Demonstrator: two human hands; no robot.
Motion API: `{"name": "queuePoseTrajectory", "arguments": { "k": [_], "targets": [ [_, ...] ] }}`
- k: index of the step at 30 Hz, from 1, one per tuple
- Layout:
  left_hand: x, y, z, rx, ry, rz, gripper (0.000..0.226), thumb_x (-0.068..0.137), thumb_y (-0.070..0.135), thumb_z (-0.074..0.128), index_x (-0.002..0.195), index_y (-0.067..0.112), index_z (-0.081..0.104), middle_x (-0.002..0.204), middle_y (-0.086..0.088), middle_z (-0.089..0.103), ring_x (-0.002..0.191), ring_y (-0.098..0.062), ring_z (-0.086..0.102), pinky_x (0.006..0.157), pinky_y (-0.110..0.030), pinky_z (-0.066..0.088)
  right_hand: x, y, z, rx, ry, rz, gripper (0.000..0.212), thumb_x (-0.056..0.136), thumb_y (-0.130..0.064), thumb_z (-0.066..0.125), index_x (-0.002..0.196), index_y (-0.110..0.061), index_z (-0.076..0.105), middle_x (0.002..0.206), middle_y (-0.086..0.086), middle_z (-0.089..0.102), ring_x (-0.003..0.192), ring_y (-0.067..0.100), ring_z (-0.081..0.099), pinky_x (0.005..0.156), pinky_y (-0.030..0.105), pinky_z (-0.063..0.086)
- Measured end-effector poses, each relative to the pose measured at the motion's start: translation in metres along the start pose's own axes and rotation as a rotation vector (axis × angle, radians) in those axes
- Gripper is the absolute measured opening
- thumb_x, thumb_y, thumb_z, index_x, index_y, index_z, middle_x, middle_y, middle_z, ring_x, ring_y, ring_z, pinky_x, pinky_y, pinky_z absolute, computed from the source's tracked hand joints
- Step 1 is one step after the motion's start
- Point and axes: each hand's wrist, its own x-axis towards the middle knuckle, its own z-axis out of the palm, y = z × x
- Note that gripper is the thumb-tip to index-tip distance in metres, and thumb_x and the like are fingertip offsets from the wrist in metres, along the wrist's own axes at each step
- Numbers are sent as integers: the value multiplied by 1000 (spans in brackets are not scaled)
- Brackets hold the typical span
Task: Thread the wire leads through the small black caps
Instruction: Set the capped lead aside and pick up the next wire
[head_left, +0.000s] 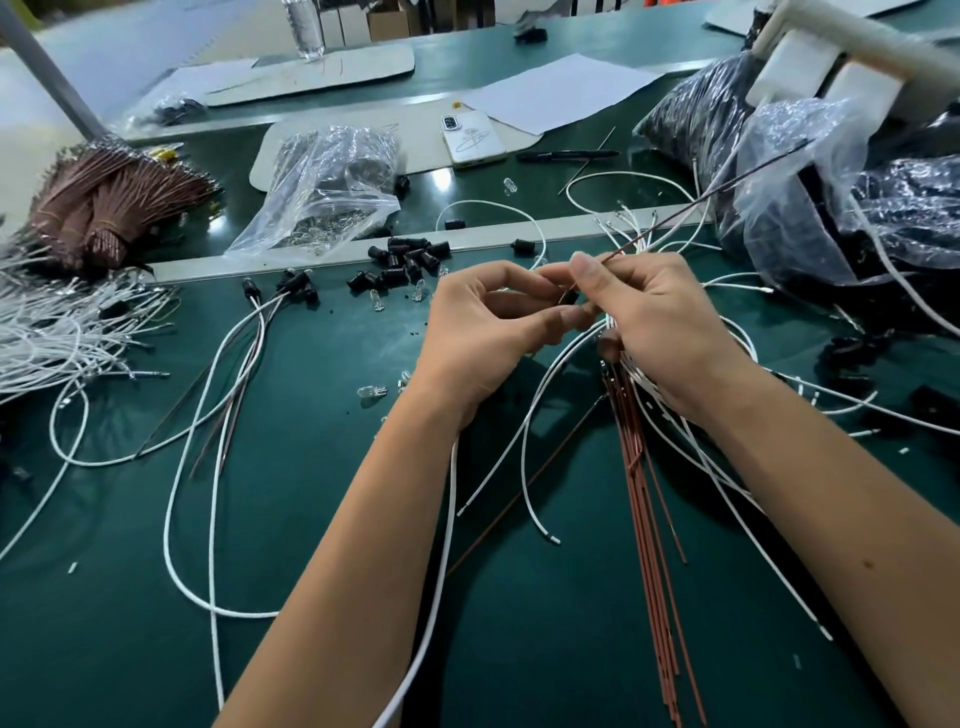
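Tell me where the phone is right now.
The phone lies face down at the far centre of the head view, on a pale mat, between the clear plastic bag and the black pen.

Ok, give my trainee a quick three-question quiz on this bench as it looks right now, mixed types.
1. True or false: the right hand pinches a brown wire that points up and away to the right.
2. Where does the loose pile of black caps lie? A) beyond the left hand B) under the right forearm C) on the white paper
3. Fill in: the phone lies beside a black ____.

Key: 1 true; 2 A; 3 pen.
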Motion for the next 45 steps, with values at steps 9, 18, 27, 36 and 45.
{"name": "queuePoseTrajectory", "arguments": {
  "k": [9,18,27,36,45],
  "targets": [
    [-2,1,4,-92,16,3,26,76,-9,81,90,-1,61,78,-3,77,60,-11,68,57,-18,50,-2,-2,1,-91,-122,-49,26,108,-28,54,109,-19,78,83,-4,69,61,-2,57,56,12,43],
    [2,6,5,-591,130,-79,29,64,6,78,92,5,70,84,-10,75,68,-15,69,66,-24,58,-5,1,5,-148,-96,-72,22,93,-36,77,86,-15,78,77,1,77,56,7,61,43,24,47],
    [-2,5,19,-492,223,-141,19,79,0,80,81,16,69,93,-12,76,77,-20,66,66,-26,52,-7,2,8,-111,-84,16,13,93,-23,78,86,-12,78,75,5,76,54,11,61,41,22,42],
    [0,7,12,-500,276,-165,19,77,5,83,83,16,68,91,-11,75,62,-10,63,57,-20,49,-9,-11,-1,-293,-377,-110,18,90,-12,78,72,-12,75,67,4,72,61,9,61,62,24,48],
    [-2,10,17,-483,200,-185,19,79,2,79,80,14,65,91,-15,73,66,-20,59,57,-26,53,-6,-5,-5,5,-236,68,25,93,-27,75,92,-3,77,73,19,68,57,16,51,41,18,32]
  ]
}}
